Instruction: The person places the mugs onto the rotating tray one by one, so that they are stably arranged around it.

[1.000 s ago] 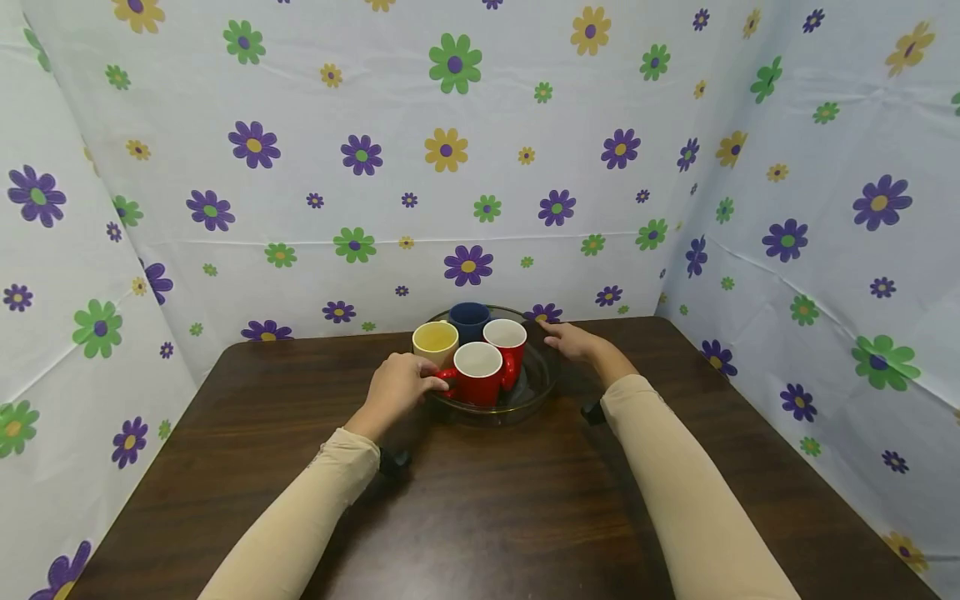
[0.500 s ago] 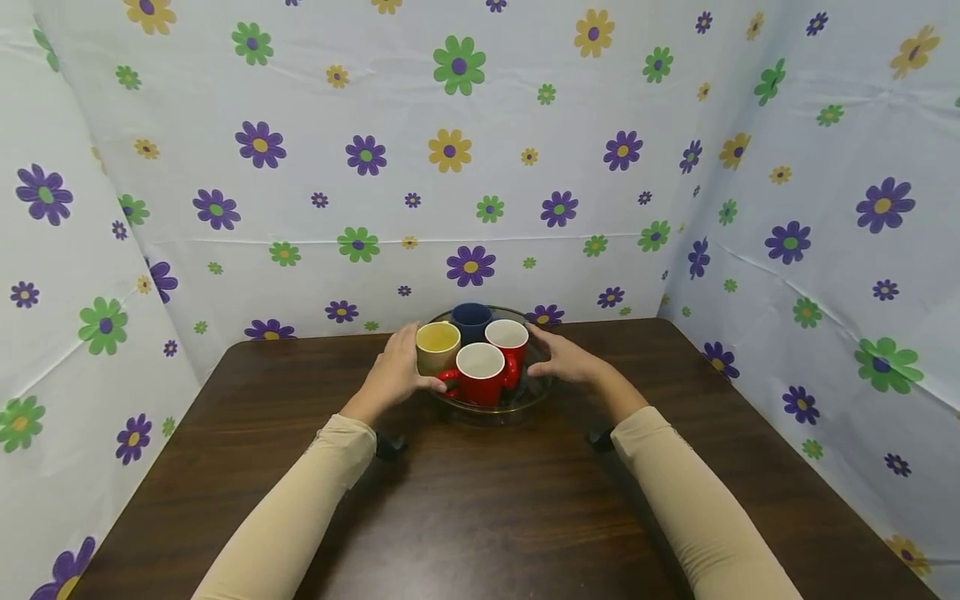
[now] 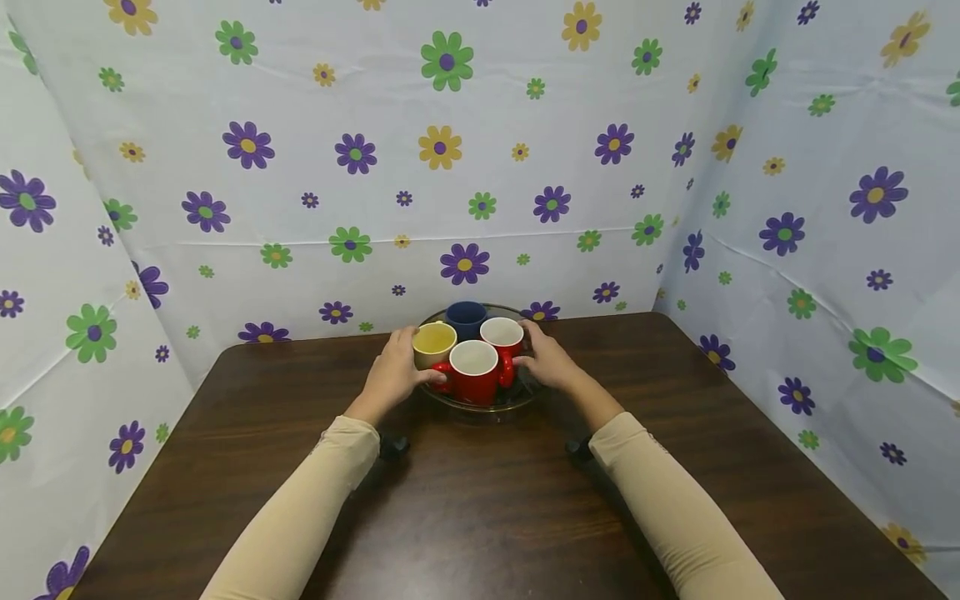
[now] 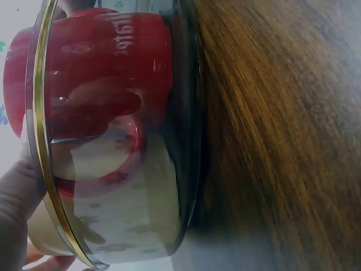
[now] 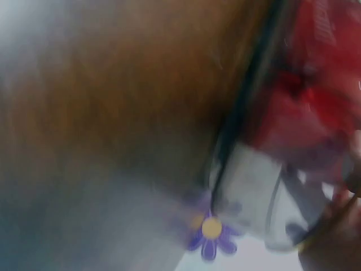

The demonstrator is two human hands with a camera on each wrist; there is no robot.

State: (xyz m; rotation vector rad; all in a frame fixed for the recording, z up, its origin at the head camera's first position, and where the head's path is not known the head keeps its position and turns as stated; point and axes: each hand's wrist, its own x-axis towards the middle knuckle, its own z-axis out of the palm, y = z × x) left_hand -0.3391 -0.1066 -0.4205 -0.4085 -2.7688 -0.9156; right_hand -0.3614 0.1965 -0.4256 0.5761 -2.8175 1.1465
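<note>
Several mugs stand close together in a clear glass bowl with a gold rim [image 4: 40, 101]. In the head view, a front red mug [image 3: 474, 385] has a white inside. Behind it are a second red mug [image 3: 501, 333], a yellow mug [image 3: 435, 338] and a blue mug [image 3: 467, 320]. My left hand [image 3: 393, 371] spreads around the left side of the yellow mug, thumb towards the front red mug's handle. In the left wrist view that thumb lies at the rim. My right hand [image 3: 551, 362] curves loosely beside the back red mug; the right wrist view is blurred.
The bowl sits near the back edge of a dark wooden table [image 3: 480, 508]. White flowered cloth [image 3: 315, 167] hangs right behind the table and along both sides. Black wrist cameras [image 3: 393, 447] hang under both forearms.
My left hand has let go of the front red mug's handle and spread around the yellow mug. My right hand has moved inward from the bowl's right rim to the back red mug.
</note>
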